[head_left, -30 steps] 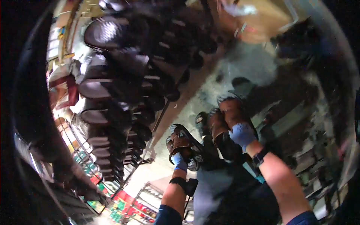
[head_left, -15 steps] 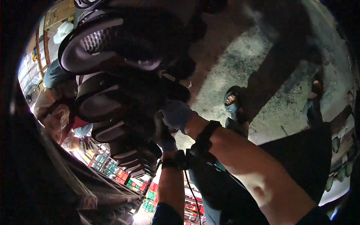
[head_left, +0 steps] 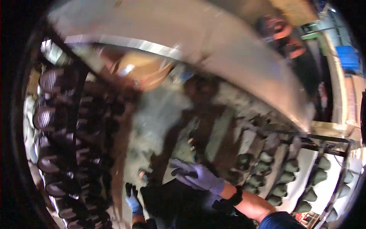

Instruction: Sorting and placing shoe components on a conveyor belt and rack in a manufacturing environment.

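My right hand (head_left: pixel 198 176), in a purple glove, reaches out over the grey concrete floor (head_left: pixel 160 114) with fingers spread and nothing in it. A black band sits on its wrist. My left hand (head_left: pixel 132 200), also gloved, hangs low near my dark clothing; the blur hides whether it holds anything. A rack of dark shoes (head_left: pixel 57 126) stands along the left, close to my left hand. Rows of dark green shoe lasts (head_left: pixel 289 179) on a metal rack lie to the right of my right hand.
A broad blurred pale band (head_left: pixel 228 57) sweeps across the top. A person in dark clothes (head_left: pixel 293 45) stands at the upper right. A brownish round object (head_left: pixel 141 70) shows at the upper middle. Everything is motion-blurred.
The view has swung away from the shoe rack toward the floor and the right rack. Both hands have left the shoes on the left rack and the right hand now reaches out with nothing in it.
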A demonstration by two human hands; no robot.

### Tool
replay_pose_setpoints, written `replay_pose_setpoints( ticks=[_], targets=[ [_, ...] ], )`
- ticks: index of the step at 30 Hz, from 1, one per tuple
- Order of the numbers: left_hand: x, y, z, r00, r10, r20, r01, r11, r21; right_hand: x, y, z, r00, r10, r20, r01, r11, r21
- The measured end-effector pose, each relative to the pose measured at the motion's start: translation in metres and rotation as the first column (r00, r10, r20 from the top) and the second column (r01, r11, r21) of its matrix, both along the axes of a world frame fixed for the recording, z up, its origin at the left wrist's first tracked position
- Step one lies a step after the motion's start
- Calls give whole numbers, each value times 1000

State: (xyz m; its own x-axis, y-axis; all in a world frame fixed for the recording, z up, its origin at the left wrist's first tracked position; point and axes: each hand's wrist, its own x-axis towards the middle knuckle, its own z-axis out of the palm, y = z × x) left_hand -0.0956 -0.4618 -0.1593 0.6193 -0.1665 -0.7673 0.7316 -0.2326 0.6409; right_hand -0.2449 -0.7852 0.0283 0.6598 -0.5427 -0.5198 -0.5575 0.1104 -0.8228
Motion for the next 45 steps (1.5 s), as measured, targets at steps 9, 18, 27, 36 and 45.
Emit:
replay_pose_setpoints(
  ticks=[9, 18, 27, 36, 45],
  targets=[
    [-56, -55, 50, 959, -276, 69, 241, 917, 318, -43, -409, 178, 856, -390, 339, 511, 548, -662],
    [-123, -182, 191, 926, -365, -90, 367, 825, 430, -87, -719, 144, 904, -416, 97, 371, 650, -663],
    [-233, -55, 187, 963, -191, -189, 268, 659, 703, -27, -458, 120, 972, 222, -77, -152, 343, -927],
    [-317, 29, 149, 829, 196, -524, 165, 810, 562, 62, -142, -18, 732, 636, -245, -640, 518, -567],
    [-336, 134, 170, 800, 374, -469, -7, 787, 616, 58, 432, -145, -146, 751, -644, -933, -321, -162]
  ],
)
